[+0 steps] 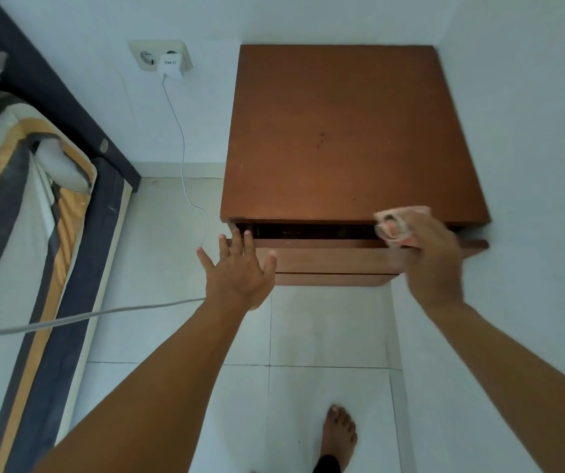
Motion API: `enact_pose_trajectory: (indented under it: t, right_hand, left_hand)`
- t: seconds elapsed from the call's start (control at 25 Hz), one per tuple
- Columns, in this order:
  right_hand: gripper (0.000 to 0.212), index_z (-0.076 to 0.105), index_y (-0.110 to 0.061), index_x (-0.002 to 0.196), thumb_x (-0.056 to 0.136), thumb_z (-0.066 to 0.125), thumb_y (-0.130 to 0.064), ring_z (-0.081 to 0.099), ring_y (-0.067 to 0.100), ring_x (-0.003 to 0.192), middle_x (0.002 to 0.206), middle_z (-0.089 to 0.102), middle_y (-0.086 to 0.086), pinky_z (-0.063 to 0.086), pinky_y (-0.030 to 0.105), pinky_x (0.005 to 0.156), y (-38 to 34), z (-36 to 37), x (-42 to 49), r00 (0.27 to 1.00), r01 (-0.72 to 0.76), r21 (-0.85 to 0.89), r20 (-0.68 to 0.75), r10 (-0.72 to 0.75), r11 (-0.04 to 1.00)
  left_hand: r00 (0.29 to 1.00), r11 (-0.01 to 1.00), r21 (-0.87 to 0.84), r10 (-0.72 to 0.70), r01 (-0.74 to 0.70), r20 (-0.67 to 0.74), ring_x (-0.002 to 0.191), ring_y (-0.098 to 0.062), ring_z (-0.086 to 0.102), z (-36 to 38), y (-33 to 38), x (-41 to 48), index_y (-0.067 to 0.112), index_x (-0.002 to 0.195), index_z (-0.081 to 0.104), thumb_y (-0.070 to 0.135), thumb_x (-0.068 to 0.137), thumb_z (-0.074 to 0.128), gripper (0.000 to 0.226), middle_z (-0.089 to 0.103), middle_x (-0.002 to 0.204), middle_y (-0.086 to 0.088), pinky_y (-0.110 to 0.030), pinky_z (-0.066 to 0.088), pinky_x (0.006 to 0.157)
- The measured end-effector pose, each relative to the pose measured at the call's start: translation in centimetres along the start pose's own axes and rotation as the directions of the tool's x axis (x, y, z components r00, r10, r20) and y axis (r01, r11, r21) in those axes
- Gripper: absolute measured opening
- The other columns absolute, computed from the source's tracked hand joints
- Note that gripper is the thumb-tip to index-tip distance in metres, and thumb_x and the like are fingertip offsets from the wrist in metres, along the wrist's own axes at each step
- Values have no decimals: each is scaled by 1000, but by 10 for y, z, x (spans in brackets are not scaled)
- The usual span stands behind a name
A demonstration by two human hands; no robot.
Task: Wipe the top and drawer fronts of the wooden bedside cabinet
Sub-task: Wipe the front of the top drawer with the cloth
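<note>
Wooden bedside cabinet (pixel 352 131) sits in the room corner at about 1 o'clock in the head view, back and right side against the white walls. Top is bare, brown, with a few small dark specks near its middle.

Top drawer (pixel 328 245) is pulled out slightly — a dark gap shows between its front and the cabinet top. A second drawer front (pixel 328 278) is visible just below it.

Right hand (pixel 433 257) is at 3 o'clock, motion-blurred, over the right end of the top drawer's upper edge. Fingers are curled round a bunched cloth (pixel 398 223), pale with pinkish-red print; the cloth is at the front edge of the cabinet top. Can't tell whether it touches the wood.

Left hand (pixel 238 268) is at centre, palm down, fingers spread wide, holding nothing. Fingertips reach the left end of the open drawer gap; contact with the wood isn't clear.

White wall socket (pixel 159 56) at 11 o'clock with a white charger (pixel 171 65) plugged in — its thin cable (pixel 182 148) runs down the wall to the tiled floor (pixel 325 336). Bed (pixel 28 213) with striped bedding along 9 o'clock. A thicker grey cable (pixel 79 319) crosses from the left edge towards the left wrist. One bare foot (pixel 338 435) on the tiles at 6 o'clock.
</note>
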State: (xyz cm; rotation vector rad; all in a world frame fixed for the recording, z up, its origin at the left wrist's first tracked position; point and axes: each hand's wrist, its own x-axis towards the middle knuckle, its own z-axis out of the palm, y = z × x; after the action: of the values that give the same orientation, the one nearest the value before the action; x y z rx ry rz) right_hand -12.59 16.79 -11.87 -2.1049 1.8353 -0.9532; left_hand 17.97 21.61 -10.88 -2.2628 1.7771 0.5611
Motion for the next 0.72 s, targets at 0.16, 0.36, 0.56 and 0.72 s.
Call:
enact_pose_trajectory:
  t: [0.16,0.36,0.56,0.72]
  right_hand:
    - [46,65,-20,136,90,71,-11,54,32,134,144,61,6,47,45,105,-96,94,-30,934,313,-123,221,-282,942]
    - [50,57,-31,142,96,49,-50,47,24,140,146,57,-6,33,50,114,-82,123,-52,959,279,-326,56,-277,903]
    - [41,68,-26,125,102,50,-54,54,28,132,133,65,0,36,50,108,25,82,-41,945,133,-473,-205,-255,871]
    - [46,67,-23,128,103,43,-54,51,33,132,134,64,5,39,52,106,94,59,-30,929,58,-490,-292,-226,870]
  left_hand:
    - [988,997,-14,75,-78,-134,157,-25,-5,19,-16,-1,21,163,-2,60,100,0,74,-2,171,-1,-67,-6,118]
    - [880,978,-22,178,-208,-441,158,-21,-3,67,-41,8,30,163,6,55,103,6,65,4,171,5,-68,0,120]
    - [722,973,-1,170,-231,-671,156,-26,18,96,-37,24,25,159,30,54,104,20,63,29,166,1,-69,11,118]
    - [605,973,18,158,-231,-781,155,-25,21,107,-37,34,27,157,35,58,104,18,64,35,163,0,-70,5,119]
